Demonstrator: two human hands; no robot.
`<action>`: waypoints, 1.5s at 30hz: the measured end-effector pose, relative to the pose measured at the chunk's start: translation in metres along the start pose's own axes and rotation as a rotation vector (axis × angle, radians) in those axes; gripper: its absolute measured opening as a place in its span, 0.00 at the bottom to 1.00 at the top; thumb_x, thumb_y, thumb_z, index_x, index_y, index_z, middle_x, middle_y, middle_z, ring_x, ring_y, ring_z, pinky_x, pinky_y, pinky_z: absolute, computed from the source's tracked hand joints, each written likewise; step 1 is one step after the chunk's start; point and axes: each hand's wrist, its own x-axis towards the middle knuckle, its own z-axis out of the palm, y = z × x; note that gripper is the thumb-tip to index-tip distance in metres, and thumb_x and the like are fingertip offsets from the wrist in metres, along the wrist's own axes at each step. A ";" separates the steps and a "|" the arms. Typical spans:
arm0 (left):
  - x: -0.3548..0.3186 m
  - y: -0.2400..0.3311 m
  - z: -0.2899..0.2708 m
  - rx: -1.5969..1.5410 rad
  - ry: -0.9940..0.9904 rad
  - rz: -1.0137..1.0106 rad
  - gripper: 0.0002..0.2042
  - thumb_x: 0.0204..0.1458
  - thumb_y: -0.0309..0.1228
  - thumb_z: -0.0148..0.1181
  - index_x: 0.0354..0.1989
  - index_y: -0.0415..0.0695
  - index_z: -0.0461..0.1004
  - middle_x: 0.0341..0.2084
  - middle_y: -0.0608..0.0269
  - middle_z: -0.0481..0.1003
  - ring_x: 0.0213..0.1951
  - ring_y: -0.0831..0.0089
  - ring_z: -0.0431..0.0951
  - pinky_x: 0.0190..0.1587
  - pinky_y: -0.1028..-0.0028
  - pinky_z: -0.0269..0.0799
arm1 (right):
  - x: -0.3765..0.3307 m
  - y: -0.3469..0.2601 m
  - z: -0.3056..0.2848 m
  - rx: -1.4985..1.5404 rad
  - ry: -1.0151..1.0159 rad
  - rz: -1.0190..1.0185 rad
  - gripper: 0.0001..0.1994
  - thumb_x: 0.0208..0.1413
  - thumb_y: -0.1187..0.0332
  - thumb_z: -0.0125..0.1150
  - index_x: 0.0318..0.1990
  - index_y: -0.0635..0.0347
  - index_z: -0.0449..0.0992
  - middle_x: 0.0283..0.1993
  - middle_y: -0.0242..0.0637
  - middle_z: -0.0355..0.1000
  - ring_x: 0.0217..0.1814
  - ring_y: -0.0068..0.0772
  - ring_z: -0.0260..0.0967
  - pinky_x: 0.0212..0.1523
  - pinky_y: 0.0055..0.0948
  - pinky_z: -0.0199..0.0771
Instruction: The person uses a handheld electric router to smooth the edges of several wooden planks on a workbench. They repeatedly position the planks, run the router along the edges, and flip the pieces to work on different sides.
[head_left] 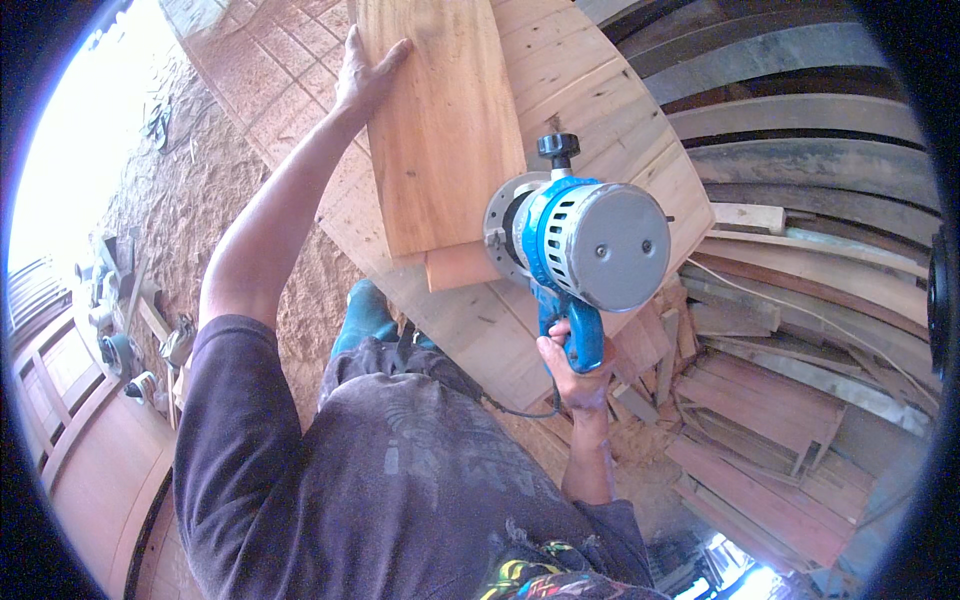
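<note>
Two hands are at work, one on wood and one on a tool. At the far left, metal parts (118, 345) lie on the sawdust-covered floor (200, 190). Your left hand (362, 78) lies open and flat, fingers spread, against the left edge of a reddish wooden board (440, 130), which rests on the paler plank bench (590, 90) with a shorter reddish piece (462, 268) showing beneath its near end. Just right of the board's near corner, your right hand (570, 365) is clenched around the blue handle of an electric router (585, 245), whose grey motor cap faces you and whose base meets the board's edge. Further right, scrap offcuts (760, 430) lie heaped on the floor.
</note>
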 end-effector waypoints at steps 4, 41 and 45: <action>0.006 -0.010 0.002 0.007 -0.003 0.003 0.47 0.53 0.53 0.71 0.72 0.36 0.54 0.60 0.38 0.71 0.58 0.52 0.78 0.61 0.58 0.73 | 0.005 0.003 0.004 0.008 0.029 -0.010 0.11 0.52 0.82 0.71 0.41 0.59 0.79 0.31 0.27 0.74 0.32 0.16 0.70 0.33 0.24 0.70; 0.005 0.005 0.004 0.118 -0.013 -0.127 0.54 0.54 0.55 0.69 0.78 0.34 0.42 0.74 0.36 0.54 0.75 0.46 0.54 0.76 0.58 0.50 | 0.116 -0.033 0.040 0.214 0.014 0.072 0.09 0.54 0.77 0.69 0.39 0.58 0.75 0.28 0.27 0.70 0.25 0.19 0.67 0.26 0.24 0.67; -0.002 -0.004 0.013 0.127 -0.016 -0.074 0.53 0.56 0.55 0.68 0.78 0.38 0.43 0.72 0.36 0.57 0.74 0.47 0.57 0.75 0.56 0.51 | 0.119 -0.035 0.043 0.195 0.031 0.039 0.07 0.54 0.76 0.69 0.37 0.58 0.75 0.28 0.26 0.70 0.25 0.17 0.65 0.26 0.23 0.64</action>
